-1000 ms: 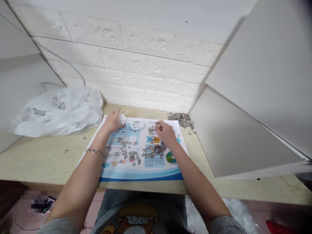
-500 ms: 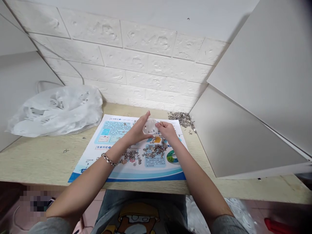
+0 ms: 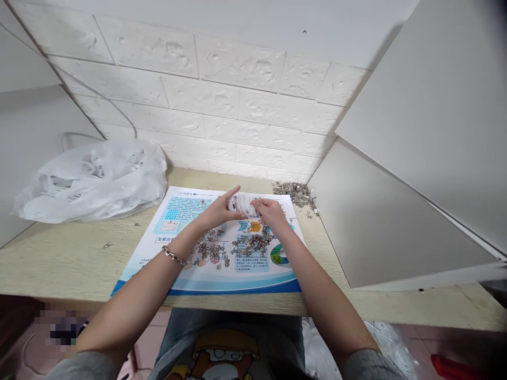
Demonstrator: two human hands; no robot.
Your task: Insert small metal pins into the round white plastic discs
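Note:
Between my hands is a white slotted plastic part (image 3: 242, 204), rounded in outline, held above the printed sheet. My left hand (image 3: 219, 212) grips its left side, thumb below and fingers above. The bent fingers of my right hand (image 3: 270, 213) pinch at its right edge; whether a small piece is also in them is hidden. Just below my hands, small metal fittings (image 3: 253, 244) lie in a loose heap on the printed sheet (image 3: 158, 264). More of them spread to the left, under my left wrist.
A clear plastic bag (image 3: 95, 179) of white parts lies at the left on the wooden table (image 3: 71, 258). Another pile of small metal pieces (image 3: 297, 194) sits at the back right, against a leaning grey panel (image 3: 380, 221). A white brick-patterned wall (image 3: 222, 105) closes the back.
The white part has turned, so its slotted face now shows more clearly. My left hand has shifted slightly left and lower, its fingers closer round the part. My right hand stays nearly in place.

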